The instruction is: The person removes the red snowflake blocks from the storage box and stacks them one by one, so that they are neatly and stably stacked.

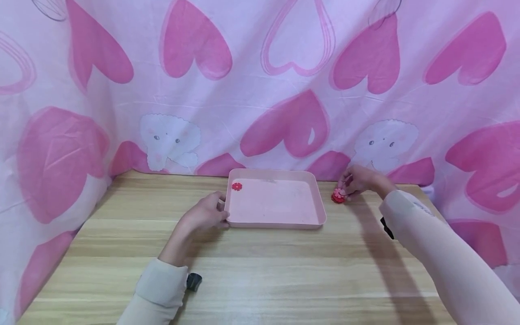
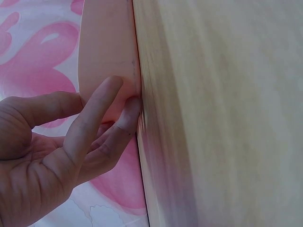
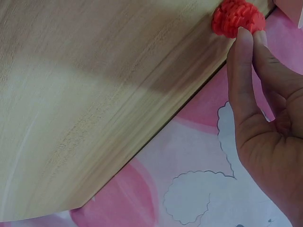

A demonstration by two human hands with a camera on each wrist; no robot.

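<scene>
A shallow pink tray lies on the wooden table, with one red flower-shaped piece in its far left corner. My left hand holds the tray's left side. In the left wrist view, the left hand has its fingers against the tray's outer wall. To the right of the tray sits a small pile of red flower-shaped pieces. My right hand pinches a piece at this pile with fingertips and thumb. The pile shows close up in the right wrist view, beside the right hand.
A pink and white cloth with hearts hangs behind the table and along both sides. The wooden table top stretches toward me. The pile stands near the table's back edge. Black bands sit at both sleeves.
</scene>
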